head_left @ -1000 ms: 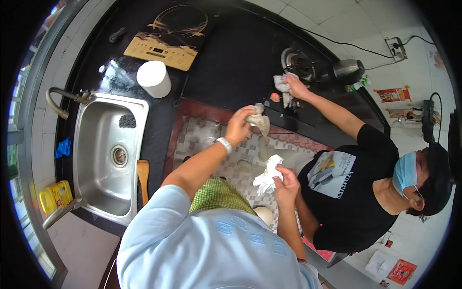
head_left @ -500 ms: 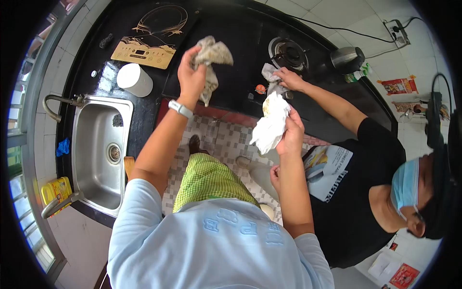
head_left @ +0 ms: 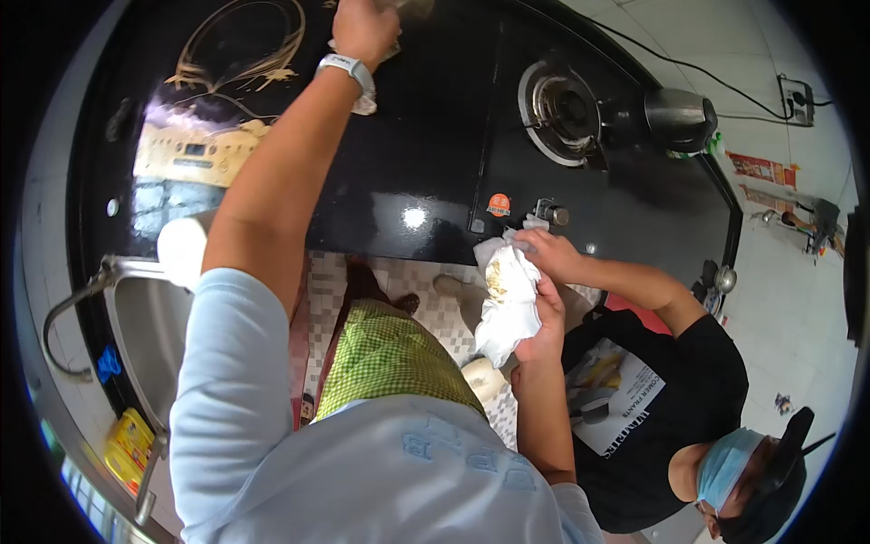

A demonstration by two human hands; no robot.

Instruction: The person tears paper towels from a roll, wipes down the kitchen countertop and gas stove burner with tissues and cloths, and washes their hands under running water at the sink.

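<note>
right of the electric hob [head_left: 204, 152], the left hand [head_left: 365, 34] covers a rag [head_left: 365, 102] on the black counter [head_left: 426, 127]; its fingertips are hidden, so i cannot tell how they grip. farther right, the right hand [head_left: 546, 319] pinches a stained white cloth [head_left: 506, 313] by the counter's edge, just beside another person's hand [head_left: 556, 257].

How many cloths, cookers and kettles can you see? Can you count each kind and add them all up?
Cloths: 3 (beige cloth in the left hand, stained white cloth in the right hand, greyish cloth in the other person's hand)
Cookers: 2 (gas burner, induction cooktop)
Kettles: 1
Total: 6
</note>
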